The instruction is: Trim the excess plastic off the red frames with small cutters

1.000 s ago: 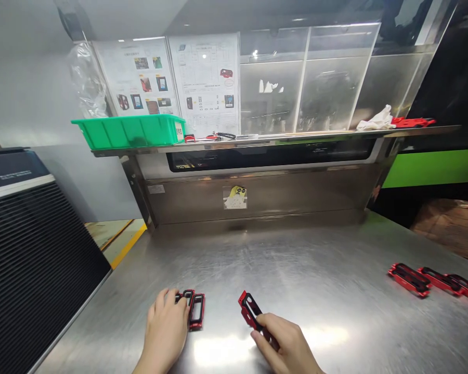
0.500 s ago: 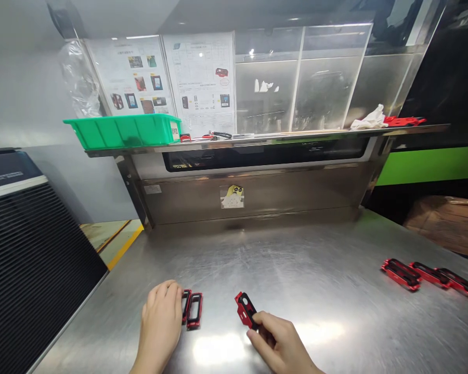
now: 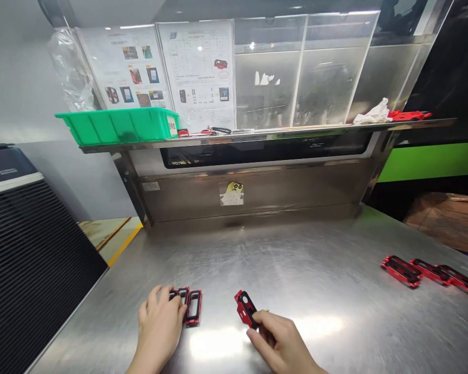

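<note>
Head view, red part (image 3: 244,310) clamped, jutting past right fingers (image 3: 265,318), left fingers (image 3: 164,294) over frames (image 3: 190,307), grip unclear

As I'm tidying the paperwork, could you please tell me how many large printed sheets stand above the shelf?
2. The left sheet rises behind the green bin; the right sheet stands just beside it. More could be hidden behind them.

"What's on your metal table (image 3: 281,254)?"
"Red-and-black frames (image 3: 198,307) at my seven o'clock, more frames (image 3: 401,271) at four."
"The shelf (image 3: 265,135)?"
"Green bin (image 3: 117,128) at ten; at two, a white cloth (image 3: 374,113) and a red piece (image 3: 409,115) I can't quite make out."
</note>
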A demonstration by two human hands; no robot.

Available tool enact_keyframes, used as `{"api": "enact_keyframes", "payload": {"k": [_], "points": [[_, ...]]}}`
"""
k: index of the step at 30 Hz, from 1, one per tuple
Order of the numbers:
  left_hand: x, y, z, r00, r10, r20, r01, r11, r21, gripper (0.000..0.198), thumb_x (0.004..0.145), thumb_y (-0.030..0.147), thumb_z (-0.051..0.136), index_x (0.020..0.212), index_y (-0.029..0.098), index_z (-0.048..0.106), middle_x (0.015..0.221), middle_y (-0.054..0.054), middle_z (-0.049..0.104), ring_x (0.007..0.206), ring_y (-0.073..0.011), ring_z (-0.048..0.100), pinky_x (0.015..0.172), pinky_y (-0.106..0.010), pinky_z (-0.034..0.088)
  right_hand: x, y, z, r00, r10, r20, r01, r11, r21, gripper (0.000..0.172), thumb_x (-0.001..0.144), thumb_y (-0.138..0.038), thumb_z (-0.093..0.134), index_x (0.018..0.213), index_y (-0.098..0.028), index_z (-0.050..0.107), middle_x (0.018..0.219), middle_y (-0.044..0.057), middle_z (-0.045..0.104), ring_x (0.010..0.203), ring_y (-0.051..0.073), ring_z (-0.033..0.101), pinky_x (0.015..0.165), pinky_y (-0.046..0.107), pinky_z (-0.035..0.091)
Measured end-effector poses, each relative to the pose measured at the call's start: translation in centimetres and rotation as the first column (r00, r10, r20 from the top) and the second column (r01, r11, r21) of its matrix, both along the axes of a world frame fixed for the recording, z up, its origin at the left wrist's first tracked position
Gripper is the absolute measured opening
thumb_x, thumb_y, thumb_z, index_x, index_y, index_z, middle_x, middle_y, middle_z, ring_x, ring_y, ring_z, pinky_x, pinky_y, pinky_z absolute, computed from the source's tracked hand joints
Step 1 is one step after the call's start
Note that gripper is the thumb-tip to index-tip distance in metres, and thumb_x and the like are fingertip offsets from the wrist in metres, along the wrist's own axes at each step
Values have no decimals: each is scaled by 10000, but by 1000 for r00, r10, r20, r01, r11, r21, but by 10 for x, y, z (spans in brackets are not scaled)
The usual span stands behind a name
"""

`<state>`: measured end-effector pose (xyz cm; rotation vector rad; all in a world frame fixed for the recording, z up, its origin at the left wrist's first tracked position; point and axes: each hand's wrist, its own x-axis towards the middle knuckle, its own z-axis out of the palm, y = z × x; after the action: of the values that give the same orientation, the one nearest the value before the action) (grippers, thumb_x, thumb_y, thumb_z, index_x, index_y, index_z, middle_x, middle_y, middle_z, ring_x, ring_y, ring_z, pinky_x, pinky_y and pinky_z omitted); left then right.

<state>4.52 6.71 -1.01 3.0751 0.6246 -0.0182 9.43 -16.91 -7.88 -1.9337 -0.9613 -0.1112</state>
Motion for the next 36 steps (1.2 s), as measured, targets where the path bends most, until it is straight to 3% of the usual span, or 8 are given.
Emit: {"api": "enact_keyframes", "payload": {"k": [7, 15, 21, 36], "points": [[1, 2, -3, 999, 25, -25, -25, 999, 27, 401, 916, 155, 289, 976, 186, 683, 1296, -90, 519, 1257, -313, 335, 972, -464, 291, -2, 1, 7, 999, -27, 45, 26, 999, 33, 306, 966, -373, 373, 781, -165, 498, 557, -18, 450, 475, 109, 417, 471, 211, 288], [0, 0, 0, 999, 27, 32, -28, 999, 15, 410, 915, 159, 277, 963, 163, 683, 1266, -110, 539, 1242, -315, 346, 970, -471, 298, -3, 1, 9, 999, -28, 33, 26, 999, 37, 270, 944, -334, 394, 750, -166, 479, 547, -34, 427, 459, 101, 397, 465, 207, 282], [0, 1, 0, 999, -5, -41, 4, 1000, -11, 318, 896, 232, 376, 934, 184, 688, 1291, -96, 516, 1268, -332, 308, 978, -486, 285, -3, 2, 10, 999, -27, 26, 26, 999, 42, 245, 931, -310, 402, 752, -164, 482, 544, -34, 429, 457, 102, 400, 462, 210, 281], [1, 5, -3, 1000, 19, 8, -19, 1000, -2, 379, 913, 207, 328, 920, 231, 706, 1203, -83, 563, 1165, -293, 376, 956, -441, 280, -4, 0, 11, 1000, -30, 9, 30, 999, 18, 247, 939, -318, 403, 761, -167, 486, 581, -17, 473, 479, 108, 431, 479, 210, 304]]}}
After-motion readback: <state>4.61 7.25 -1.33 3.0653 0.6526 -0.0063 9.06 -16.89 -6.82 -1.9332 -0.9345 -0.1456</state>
